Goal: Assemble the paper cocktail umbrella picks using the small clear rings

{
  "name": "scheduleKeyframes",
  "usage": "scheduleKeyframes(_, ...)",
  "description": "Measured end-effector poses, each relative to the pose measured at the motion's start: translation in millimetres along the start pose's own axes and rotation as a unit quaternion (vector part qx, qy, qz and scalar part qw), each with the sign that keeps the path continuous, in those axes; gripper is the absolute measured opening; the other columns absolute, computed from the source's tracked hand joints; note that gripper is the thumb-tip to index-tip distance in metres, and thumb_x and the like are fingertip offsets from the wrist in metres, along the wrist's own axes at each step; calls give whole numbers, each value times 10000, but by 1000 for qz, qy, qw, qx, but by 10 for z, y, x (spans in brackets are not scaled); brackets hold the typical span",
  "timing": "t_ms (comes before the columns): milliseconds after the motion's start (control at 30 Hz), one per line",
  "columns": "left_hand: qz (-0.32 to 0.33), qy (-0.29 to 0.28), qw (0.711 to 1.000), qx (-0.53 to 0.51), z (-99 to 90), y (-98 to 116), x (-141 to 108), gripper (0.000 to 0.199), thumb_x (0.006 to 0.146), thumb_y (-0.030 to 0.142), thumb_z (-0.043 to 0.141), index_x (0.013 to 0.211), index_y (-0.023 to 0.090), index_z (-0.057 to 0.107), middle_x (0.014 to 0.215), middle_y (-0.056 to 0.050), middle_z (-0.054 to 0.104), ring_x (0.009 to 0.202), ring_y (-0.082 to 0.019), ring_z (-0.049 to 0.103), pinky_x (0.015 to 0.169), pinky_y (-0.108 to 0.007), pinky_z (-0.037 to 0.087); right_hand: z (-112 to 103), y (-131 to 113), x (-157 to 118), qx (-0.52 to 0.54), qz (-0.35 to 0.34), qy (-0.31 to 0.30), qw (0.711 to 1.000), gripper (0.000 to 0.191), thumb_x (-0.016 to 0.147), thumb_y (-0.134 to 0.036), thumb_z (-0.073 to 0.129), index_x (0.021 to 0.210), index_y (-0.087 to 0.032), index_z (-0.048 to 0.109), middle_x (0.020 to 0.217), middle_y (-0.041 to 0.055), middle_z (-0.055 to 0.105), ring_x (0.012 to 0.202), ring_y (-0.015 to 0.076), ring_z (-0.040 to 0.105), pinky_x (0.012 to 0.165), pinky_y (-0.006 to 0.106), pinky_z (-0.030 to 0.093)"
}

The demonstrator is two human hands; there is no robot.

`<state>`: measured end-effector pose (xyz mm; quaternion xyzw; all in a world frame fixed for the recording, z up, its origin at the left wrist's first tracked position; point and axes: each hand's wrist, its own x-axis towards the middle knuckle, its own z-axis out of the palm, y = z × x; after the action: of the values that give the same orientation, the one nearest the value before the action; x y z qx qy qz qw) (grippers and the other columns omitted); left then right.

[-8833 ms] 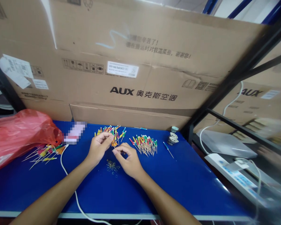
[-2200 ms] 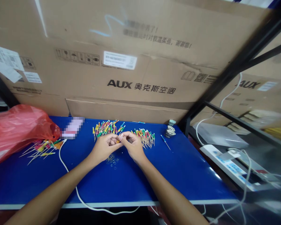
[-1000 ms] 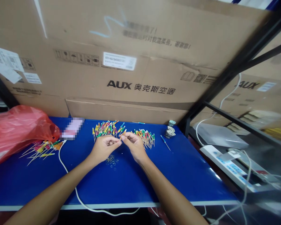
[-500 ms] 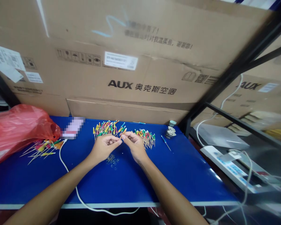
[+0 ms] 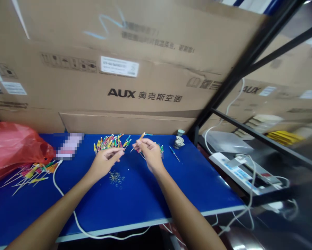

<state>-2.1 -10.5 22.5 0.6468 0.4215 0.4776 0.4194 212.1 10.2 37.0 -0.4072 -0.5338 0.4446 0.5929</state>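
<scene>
My right hand (image 5: 150, 155) pinches a thin wooden pick with an orange tip (image 5: 138, 141), which slants up and to the left from the fingers. My left hand (image 5: 103, 162) is close by, over the table's far half, and shows nothing in its loosely spread fingers. Just beyond it lies a heap of multicoloured tasselled picks (image 5: 111, 141). A second heap (image 5: 161, 151) is mostly hidden behind my right hand. A third, loose heap (image 5: 33, 172) lies at the far left. Below my hands sits a small cluster of thin rings (image 5: 116, 178).
The blue tabletop (image 5: 145, 205) carries a white cable (image 5: 64, 201), a red plastic bag (image 5: 15, 149), a pixelated object (image 5: 68, 146), a small screwdriver (image 5: 174, 153) and white plug parts (image 5: 179, 141). Large cardboard boxes (image 5: 106, 90) stand behind. A black shelf frame and power strip (image 5: 231, 170) are at right.
My hands have moved apart, and the orange-tipped pick now shows clearly in my right hand. The whole view has swung, so the table sits lower left and tilted.
</scene>
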Motion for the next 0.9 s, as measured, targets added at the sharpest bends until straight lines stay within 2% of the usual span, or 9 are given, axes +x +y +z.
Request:
scheduleKeyframes(67,-9,11,1000,14,-38,-55,31,304,870,409,691,1066,194,783,925,-92,797,689,-189,706,568,-266,557,-262,-35,117,-51,-19,78,996,399,795,-499,744,1002,-159,715,770,60,734,617,157,631,593,282,491)
scheduleKeyframes(133,-15,15,1000,17,-56,-100,45,293,861,416,698,1024,191,790,880,-87,794,654,-183,694,536,-256,538,-556,-63,211,-146,-51,135,979,462,794,-487,726,1096,-137,702,694,32,698,590,156,610,573,273,468)
scheduleKeyframes(200,-25,12,999,16,-56,-122,43,293,860,425,700,1015,194,790,834,-73,786,630,-175,681,508,-241,516,-821,-77,271,-271,-60,148,949,443,828,-465,667,1098,-115,707,687,39,691,588,163,607,568,272,453)
scheduleKeyframes(267,-34,8,999,16,-46,-124,33,293,859,435,704,1015,202,788,804,-57,777,624,-168,676,510,-233,509,-1011,-78,297,-401,-42,113,908,373,862,-414,605,1062,-123,723,691,45,693,597,168,611,571,270,444)
scheduleKeyframes(333,-41,3,999,20,-39,-120,27,296,859,444,708,1018,209,788,787,-45,769,627,-164,675,520,-228,506,-1115,-74,296,-444,-30,95,890,295,844,-341,609,1017,-140,739,678,39,691,608,174,618,587,272,439)
scheduleKeyframes(533,-51,-13,998,21,-45,-127,38,306,864,449,700,1035,210,785,778,-46,765,621,-167,673,486,-222,472,-1124,-82,233,-486,-3,56,872,171,778,-272,683,900,-180,758,656,28,701,595,175,627,602,265,431)
scheduleKeyframes(667,-39,-23,999,18,-28,-117,25,276,866,420,695,1015,205,784,806,-57,778,634,-170,677,550,-250,517,-1096,-95,208,-502,9,40,864,110,772,-257,684,818,-191,758,640,35,707,581,180,629,581,262,418)
scheduleKeyframes(800,-31,-20,999,23,-11,-104,17,275,874,415,683,1022,201,776,870,-75,788,663,-181,690,601,-279,548,-1089,-128,214,-513,2,46,857,139,812,-260,631,789,-190,749,624,39,700,582,190,625,589,271,408)
scheduleKeyframes(900,-11,-18,998,61,-28,-115,37,293,904,444,642,1019,211,778,914,-82,789,721,-208,710,653,-320,568,-1055,-168,227,-512,-19,62,857,213,876,-302,571,834,-188,746,688,54,720,642,205,640,625,282,417)
